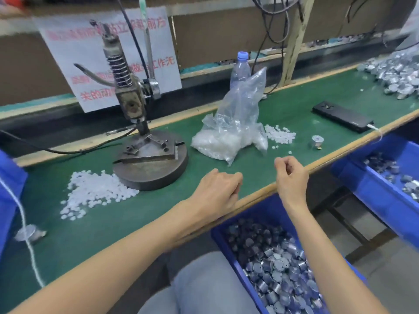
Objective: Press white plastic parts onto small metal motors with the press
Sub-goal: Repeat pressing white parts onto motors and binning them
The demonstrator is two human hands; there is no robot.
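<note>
Your left hand (217,189) rested at the front edge of the table (136,223), your right hand (291,175) just above it, both with fingers curled; I cannot tell if either held anything. White plastic parts (95,193) lay heaped against the press (149,159) base toward the left end, and metal motors (278,268) filled a blue bin (215,233) below the front edge

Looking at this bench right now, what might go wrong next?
1. Stray white parts lie near the table's front edge; the right hand beside them might knock them off.
2. The phone sits by the edge with its cable hanging over; a snag could pull it down.
3. The white pile lies against the press base; parts may scatter.
</note>
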